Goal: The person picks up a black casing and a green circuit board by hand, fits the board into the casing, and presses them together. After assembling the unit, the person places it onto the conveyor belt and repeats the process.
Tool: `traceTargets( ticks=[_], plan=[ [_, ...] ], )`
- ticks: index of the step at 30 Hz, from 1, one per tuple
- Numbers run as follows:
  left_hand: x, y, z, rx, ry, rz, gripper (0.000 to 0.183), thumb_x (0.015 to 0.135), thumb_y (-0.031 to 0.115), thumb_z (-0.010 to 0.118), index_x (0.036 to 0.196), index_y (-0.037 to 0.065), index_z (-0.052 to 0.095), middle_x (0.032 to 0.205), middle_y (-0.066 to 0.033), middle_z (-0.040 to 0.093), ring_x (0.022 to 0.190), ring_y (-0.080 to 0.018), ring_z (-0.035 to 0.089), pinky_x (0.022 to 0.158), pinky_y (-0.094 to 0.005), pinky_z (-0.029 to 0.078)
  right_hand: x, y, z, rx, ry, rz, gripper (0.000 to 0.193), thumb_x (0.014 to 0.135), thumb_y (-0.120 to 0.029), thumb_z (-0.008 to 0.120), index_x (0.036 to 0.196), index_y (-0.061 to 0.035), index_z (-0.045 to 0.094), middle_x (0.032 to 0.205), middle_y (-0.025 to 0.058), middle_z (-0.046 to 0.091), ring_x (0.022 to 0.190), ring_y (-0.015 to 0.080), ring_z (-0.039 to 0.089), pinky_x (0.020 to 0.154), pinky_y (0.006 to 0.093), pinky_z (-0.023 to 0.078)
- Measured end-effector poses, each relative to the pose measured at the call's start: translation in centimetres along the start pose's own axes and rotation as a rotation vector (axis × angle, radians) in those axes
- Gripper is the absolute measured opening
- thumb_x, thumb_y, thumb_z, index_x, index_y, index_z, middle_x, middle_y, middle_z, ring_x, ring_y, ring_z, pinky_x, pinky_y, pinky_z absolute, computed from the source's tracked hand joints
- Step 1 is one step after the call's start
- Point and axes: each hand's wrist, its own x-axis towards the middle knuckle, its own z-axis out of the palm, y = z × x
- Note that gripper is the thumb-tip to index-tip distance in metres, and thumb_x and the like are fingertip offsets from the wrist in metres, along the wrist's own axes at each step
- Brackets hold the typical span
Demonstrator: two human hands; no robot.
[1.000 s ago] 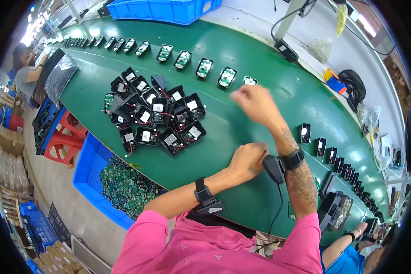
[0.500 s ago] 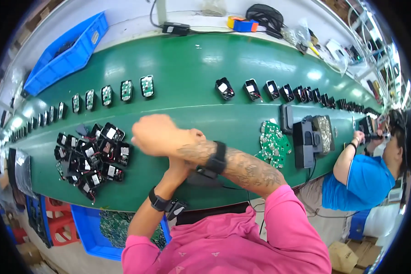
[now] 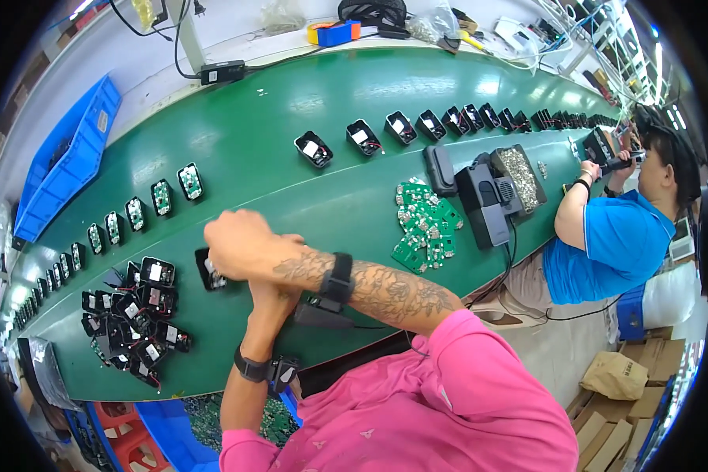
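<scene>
My tattooed right forearm crosses over my left wrist. My right hand [image 3: 240, 242], slightly blurred, is curled at a small black plastic housing [image 3: 210, 269] with a white part inside; the fingertips are partly hidden, but they appear closed on its edge. My left hand [image 3: 274, 293] lies under the right forearm, its fingers mostly hidden, so its grip does not show. Left of both hands lies a heap of similar black housings [image 3: 138, 318] with red wires. A row of housings with green boards [image 3: 189, 182] runs along the left of the green table.
Housings without green boards [image 3: 315, 149] line the far right. Green circuit boards [image 3: 425, 224] lie beside a dark grey device [image 3: 481, 204] and a box of small metal parts [image 3: 519, 177]. A blue bin [image 3: 67, 161] stands far left. A co-worker in blue [image 3: 610, 252] sits at right.
The whole view has turned and shifted. A black housing from the heap's right edge is now apart from it, at my right hand. My forearms stay crossed.
</scene>
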Motion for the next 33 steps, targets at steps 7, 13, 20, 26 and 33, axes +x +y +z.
traceTargets(
  ticks=[7, 13, 20, 26, 33],
  plan=[
    [0.5, 3.1, -1.0, -0.221, -0.009, -0.039, 0.015, 0.082, 0.013, 0.073, 0.087, 0.002, 0.064, 0.075, -0.0155, 0.063, 0.062, -0.0336, 0.062, 0.055, -0.0408, 0.048, -3.8, 11.3, -7.6, -0.164, 0.214, 0.194, 0.020, 0.076, -0.015, 0.057, 0.080, -0.0016, 0.071, 0.080, 0.0217, 0.068, 0.079, 0.0411, 0.067, 0.075, 0.0495, 0.055],
    [1.0, 3.0, -2.5, -0.202, 0.141, -0.253, 0.035, 0.079, 0.017, 0.080, 0.105, 0.003, 0.063, 0.093, -0.0088, 0.061, 0.052, -0.0159, 0.048, 0.050, -0.0321, 0.044, -9.7, 14.0, -9.3, -0.077, 0.121, 0.167, 0.020, 0.080, -0.013, 0.056, 0.083, 0.0020, 0.069, 0.077, 0.0224, 0.066, 0.075, 0.0393, 0.066, 0.070, 0.0451, 0.052],
    [2.0, 3.6, -1.3, 0.044, -0.146, -0.036, 0.096, 0.064, 0.029, 0.090, 0.144, 0.008, 0.042, 0.137, -0.0190, 0.048, 0.123, -0.0382, 0.051, 0.102, -0.0414, 0.045, -9.0, 11.9, -4.9, 0.090, 0.175, 0.009, 0.019, 0.082, -0.013, 0.056, 0.082, 0.0015, 0.069, 0.075, 0.0228, 0.066, 0.072, 0.0418, 0.065, 0.069, 0.0483, 0.052],
    [1.7, 1.3, -0.7, -0.108, -0.018, -0.245, 0.089, 0.062, 0.019, 0.092, 0.138, 0.004, 0.048, 0.133, -0.0191, 0.054, 0.122, -0.0380, 0.053, 0.102, -0.0414, 0.045, -10.0, 12.4, -7.8, 0.039, 0.242, 0.075, 0.020, 0.088, -0.017, 0.058, 0.087, 0.0007, 0.068, 0.082, 0.0221, 0.068, 0.075, 0.0417, 0.066, 0.070, 0.0473, 0.052],
    [2.5, 2.1, -3.1, -0.056, -0.313, -0.071, 0.079, 0.071, 0.019, 0.082, 0.143, 0.011, 0.049, 0.139, -0.0137, 0.052, 0.130, -0.0332, 0.046, 0.107, -0.0422, 0.040, -22.4, 14.2, -11.7, 0.001, 0.047, 0.186, 0.035, 0.081, -0.008, 0.072, 0.115, -0.0041, 0.064, 0.102, 0.0150, 0.059, 0.077, 0.0347, 0.063, 0.073, 0.0423, 0.052]
  ],
)
